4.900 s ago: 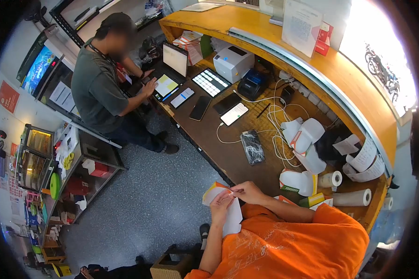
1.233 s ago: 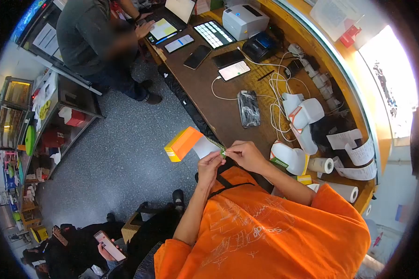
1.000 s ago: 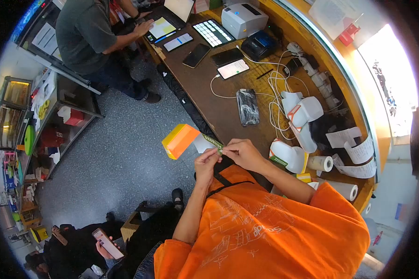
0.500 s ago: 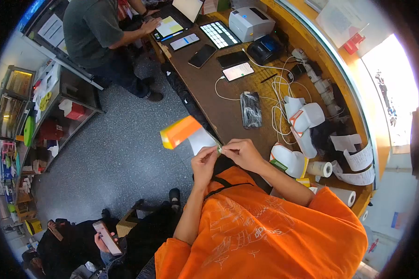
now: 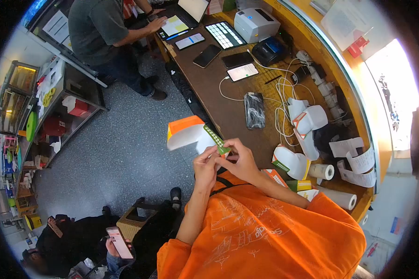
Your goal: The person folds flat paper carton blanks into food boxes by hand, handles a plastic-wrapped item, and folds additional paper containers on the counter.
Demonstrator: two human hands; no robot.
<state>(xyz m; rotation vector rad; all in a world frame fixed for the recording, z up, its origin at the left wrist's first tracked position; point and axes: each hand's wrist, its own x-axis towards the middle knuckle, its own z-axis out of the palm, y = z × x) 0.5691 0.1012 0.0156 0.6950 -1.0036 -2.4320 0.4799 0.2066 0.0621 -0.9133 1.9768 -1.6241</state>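
Grasping the curved carton (image 5: pixel 187 135) at its green-patterned strip (image 5: pixel 214 136) with left hand (image 5: pixel 206 163) and right hand (image 5: pixel 240 160), pinching with both close together just in front of the orange shirt (image 5: pixel 265 223). Holding it up beside the edge of the surface (image 5: pixel 226 118), extending its orange panel (image 5: pixel 185 122) out over the floor (image 5: pixel 121 139). Working near a wrapped black package (image 5: pixel 254 110) and more cartons (image 5: pixel 291 162) lying on that surface, beside white rolls (image 5: pixel 322 171).
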